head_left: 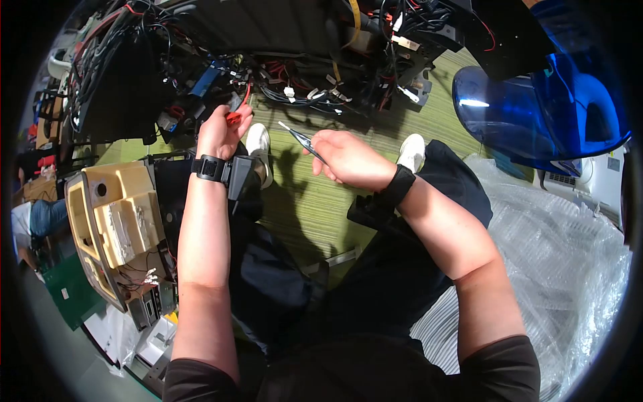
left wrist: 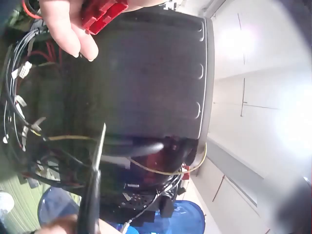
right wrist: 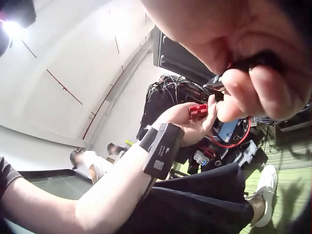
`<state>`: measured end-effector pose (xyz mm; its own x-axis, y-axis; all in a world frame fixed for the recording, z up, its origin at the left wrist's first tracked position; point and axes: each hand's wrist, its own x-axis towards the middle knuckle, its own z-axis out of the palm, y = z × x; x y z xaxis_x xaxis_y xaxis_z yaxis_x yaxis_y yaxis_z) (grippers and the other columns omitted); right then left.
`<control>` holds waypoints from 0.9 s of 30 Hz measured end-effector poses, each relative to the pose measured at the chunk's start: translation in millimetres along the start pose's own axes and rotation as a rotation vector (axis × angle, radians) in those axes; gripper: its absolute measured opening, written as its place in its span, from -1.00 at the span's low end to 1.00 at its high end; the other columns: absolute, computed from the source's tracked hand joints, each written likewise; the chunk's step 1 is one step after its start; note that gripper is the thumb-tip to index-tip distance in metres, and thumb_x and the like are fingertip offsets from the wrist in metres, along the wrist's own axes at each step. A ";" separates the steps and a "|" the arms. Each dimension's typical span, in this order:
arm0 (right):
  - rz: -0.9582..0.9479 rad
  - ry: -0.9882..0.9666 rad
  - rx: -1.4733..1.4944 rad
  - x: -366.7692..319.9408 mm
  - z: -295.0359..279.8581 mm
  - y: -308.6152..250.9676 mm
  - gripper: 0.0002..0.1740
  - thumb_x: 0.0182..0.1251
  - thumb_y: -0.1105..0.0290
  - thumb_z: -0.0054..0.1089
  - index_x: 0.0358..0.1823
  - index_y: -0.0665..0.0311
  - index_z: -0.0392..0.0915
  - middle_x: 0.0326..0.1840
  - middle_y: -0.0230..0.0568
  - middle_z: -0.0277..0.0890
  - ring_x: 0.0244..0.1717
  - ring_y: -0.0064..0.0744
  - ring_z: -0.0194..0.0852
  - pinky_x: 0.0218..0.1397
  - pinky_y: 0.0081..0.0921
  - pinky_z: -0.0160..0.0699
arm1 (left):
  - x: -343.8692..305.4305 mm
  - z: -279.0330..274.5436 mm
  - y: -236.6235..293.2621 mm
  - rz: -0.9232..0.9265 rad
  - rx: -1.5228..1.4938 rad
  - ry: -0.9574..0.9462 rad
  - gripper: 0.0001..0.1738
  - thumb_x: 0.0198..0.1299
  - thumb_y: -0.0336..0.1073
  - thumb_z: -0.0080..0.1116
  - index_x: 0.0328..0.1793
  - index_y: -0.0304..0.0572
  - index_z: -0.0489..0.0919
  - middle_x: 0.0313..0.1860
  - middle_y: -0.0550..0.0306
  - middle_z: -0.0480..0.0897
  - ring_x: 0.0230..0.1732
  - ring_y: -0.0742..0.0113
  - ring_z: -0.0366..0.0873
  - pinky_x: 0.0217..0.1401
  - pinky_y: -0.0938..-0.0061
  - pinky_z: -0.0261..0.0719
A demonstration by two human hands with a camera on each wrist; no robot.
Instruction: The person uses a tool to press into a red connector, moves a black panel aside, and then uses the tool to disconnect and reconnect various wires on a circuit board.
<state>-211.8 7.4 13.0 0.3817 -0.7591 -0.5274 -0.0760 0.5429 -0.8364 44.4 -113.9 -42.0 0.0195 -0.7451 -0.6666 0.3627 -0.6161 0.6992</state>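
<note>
In the head view my left hand (head_left: 218, 136) grips a red plug connector (head_left: 233, 118), with a red cable (head_left: 247, 94) beyond the fingers. The connector's slotted face (left wrist: 105, 19) shows in the left wrist view. My right hand (head_left: 351, 157) holds a slim dark tool (head_left: 301, 139) with a pointed metal tip, aimed toward the left hand. From the left wrist the tool's shaft (left wrist: 92, 190) points upward, apart from the connector. In the right wrist view, the curled fingers (right wrist: 268, 90) wrap round its dark handle, hiding much of it.
Ahead stands an open black machine housing (head_left: 268, 27) with bundled wires (head_left: 301, 100) hanging low. A blue translucent shell (head_left: 509, 107) is on the right, above bubble wrap (head_left: 536, 234). Beige moulded panels (head_left: 124, 221) lie at left. Two white shoes (head_left: 412, 153) stand on the green floor.
</note>
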 end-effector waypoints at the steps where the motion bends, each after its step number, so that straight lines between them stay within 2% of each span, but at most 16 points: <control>1: -0.020 0.010 -0.046 -2.3 -1.4 2.6 -0.68 0.57 0.28 -0.26 -0.04 0.31 0.49 -0.46 -0.40 0.51 -0.62 -0.69 0.28 -0.55 -0.67 0.29 | -1.9 -6.0 -2.2 0.019 0.028 0.060 -0.66 0.50 -0.30 -0.25 0.08 -0.56 0.32 0.06 -0.31 0.59 -0.01 0.05 0.67 0.00 0.29 0.77; 5: -0.058 0.017 -0.082 -15.1 -5.1 2.9 -0.69 0.56 0.30 -0.25 -0.05 0.31 0.49 -0.45 -0.41 0.51 -0.62 -0.68 0.28 -0.54 -0.66 0.30 | -4.3 -29.2 4.6 -0.071 -0.029 0.069 -0.71 0.47 -0.27 -0.15 0.01 -0.44 0.37 0.01 -0.25 0.64 -0.03 0.12 0.68 -0.01 0.34 0.79; 6: -0.074 0.039 -0.076 -18.4 -5.6 3.0 -0.65 0.53 0.25 -0.20 -0.11 0.36 0.51 -0.47 -0.31 0.57 -0.55 -0.53 0.40 -0.42 -0.50 0.41 | -4.2 -35.8 10.1 -0.057 -0.057 0.031 -0.73 0.45 -0.24 -0.12 -0.03 -0.37 0.39 0.00 -0.26 0.65 0.00 0.09 0.67 -0.02 0.33 0.79; 9: -0.061 0.037 -0.093 -28.2 -6.7 -4.1 -0.68 0.57 0.29 -0.23 -0.02 0.32 0.50 -0.45 -0.42 0.50 -0.62 -0.70 0.28 -0.51 -0.67 0.35 | -32.6 -38.3 33.8 0.169 -0.190 -0.132 -0.42 0.44 0.14 -0.09 -0.06 -0.37 0.51 0.23 -0.25 0.55 0.27 -0.06 0.53 0.27 0.12 0.59; 10: -0.063 0.034 -0.089 -30.9 -7.2 -5.8 -0.67 0.59 0.26 -0.22 0.00 0.32 0.50 -0.45 -0.43 0.49 -0.60 -0.71 0.28 -0.50 -0.67 0.36 | -40.4 -38.3 43.7 0.229 -0.157 -0.188 -0.27 0.39 0.28 -0.10 0.01 -0.42 0.54 0.31 -0.23 0.49 0.42 -0.06 0.37 0.40 0.04 0.42; 13: -0.083 0.050 -0.095 -35.4 -8.9 -7.6 -0.65 0.60 0.24 -0.23 -0.01 0.33 0.51 -0.45 -0.44 0.48 -0.57 -0.72 0.29 -0.49 -0.67 0.36 | -37.7 -52.3 68.3 0.275 0.007 -0.256 -0.47 0.40 0.11 0.01 0.13 -0.23 0.56 0.36 0.04 0.48 0.48 0.15 0.29 0.47 0.03 0.30; 14: -0.088 0.052 -0.095 -35.6 -9.6 -8.1 -0.65 0.60 0.24 -0.23 -0.01 0.33 0.51 -0.45 -0.44 0.48 -0.57 -0.72 0.29 -0.49 -0.67 0.36 | -35.9 -55.3 72.6 0.311 0.173 -0.225 -0.65 0.40 -0.10 0.08 0.16 -0.12 0.55 0.35 0.16 0.49 0.47 0.24 0.30 0.49 0.01 0.24; 15: -0.095 0.056 -0.106 -34.4 -10.4 -8.5 -0.64 0.60 0.23 -0.23 -0.02 0.33 0.51 -0.45 -0.45 0.48 -0.55 -0.72 0.29 -0.48 -0.67 0.37 | -31.3 -56.4 75.4 0.288 0.324 -0.171 -0.71 0.39 -0.25 0.09 0.17 -0.13 0.54 0.25 0.13 0.57 0.40 0.26 0.41 0.44 0.09 0.33; 17: -0.105 0.059 -0.113 -31.0 -9.9 -8.5 -0.63 0.60 0.22 -0.22 -0.03 0.33 0.51 -0.46 -0.45 0.48 -0.54 -0.72 0.29 -0.46 -0.66 0.37 | -15.8 -59.7 80.2 0.110 0.651 -0.190 -0.71 0.43 -0.23 0.05 0.19 -0.14 0.50 0.11 0.10 0.65 0.22 0.26 0.57 0.34 0.19 0.47; 19: -0.120 0.066 -0.140 -26.2 -9.6 -8.4 -0.63 0.60 0.21 -0.21 -0.04 0.34 0.52 -0.46 -0.45 0.48 -0.54 -0.71 0.29 -0.44 -0.65 0.38 | -2.9 -52.2 78.1 -0.035 0.769 -0.036 -0.69 0.48 -0.10 -0.02 0.12 -0.14 0.46 -0.14 0.10 0.71 -0.17 0.26 0.72 -0.02 0.28 0.66; 21: -0.115 0.077 -0.124 -20.9 -8.2 -5.8 -0.64 0.60 0.20 -0.20 -0.05 0.33 0.52 -0.46 -0.46 0.47 -0.53 -0.70 0.28 -0.43 -0.65 0.37 | 18.6 -42.6 79.3 -0.091 0.911 -0.093 -0.68 0.47 -0.02 -0.01 0.01 -0.11 0.49 -0.32 0.15 0.69 -0.37 0.31 0.70 -0.26 0.39 0.66; 22: -0.127 0.071 -0.125 -16.3 -8.6 -0.4 -0.64 0.60 0.20 -0.20 -0.05 0.32 0.52 -0.46 -0.46 0.47 -0.54 -0.70 0.28 -0.44 -0.66 0.35 | 39.8 -42.4 71.3 0.038 0.983 -0.039 -0.63 0.46 0.06 0.00 -0.09 -0.09 0.52 -0.48 0.24 0.59 -0.54 0.40 0.60 -0.44 0.51 0.58; 23: -0.139 0.065 -0.125 -12.8 -8.5 2.1 -0.64 0.60 0.19 -0.20 -0.06 0.31 0.52 -0.46 -0.47 0.47 -0.54 -0.71 0.27 -0.44 -0.66 0.34 | 61.8 -43.9 73.9 0.086 1.104 -0.115 -0.59 0.45 0.09 0.00 -0.18 -0.10 0.52 -0.59 0.34 0.44 -0.66 0.48 0.43 -0.53 0.56 0.49; 25: -0.095 0.061 -0.080 -11.2 -8.9 3.2 -0.65 0.59 0.20 -0.19 -0.07 0.30 0.52 -0.46 -0.47 0.47 -0.54 -0.71 0.25 -0.45 -0.68 0.31 | 93.7 -32.8 72.3 0.150 1.287 -0.065 -0.50 0.43 0.14 -0.01 -0.26 -0.19 0.50 -0.60 0.28 0.42 -0.66 0.40 0.40 -0.54 0.45 0.46; 26: -0.086 0.055 -0.075 -10.4 -9.5 3.7 -0.66 0.59 0.20 -0.19 -0.07 0.29 0.52 -0.45 -0.47 0.47 -0.54 -0.72 0.25 -0.45 -0.68 0.29 | 102.5 -21.0 65.4 0.105 1.229 0.014 -0.57 0.47 0.11 -0.06 -0.27 -0.09 0.45 -0.65 0.39 0.26 -0.73 0.52 0.18 -0.60 0.50 0.35; 27: -0.078 0.050 -0.071 -9.4 -10.2 4.1 -0.66 0.58 0.20 -0.18 -0.06 0.29 0.52 -0.45 -0.47 0.47 -0.55 -0.72 0.24 -0.45 -0.69 0.27 | 110.4 -12.0 67.4 -0.005 1.192 0.001 -0.54 0.47 0.12 -0.09 -0.33 -0.07 0.42 -0.63 0.35 0.28 -0.71 0.50 0.19 -0.61 0.49 0.30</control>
<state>-225.1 13.1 13.0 0.3423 -0.8162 -0.4654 -0.1133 0.4558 -0.8828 82.2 -234.6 -71.6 0.0212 -0.7423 -0.6697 -0.7312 -0.4684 0.4960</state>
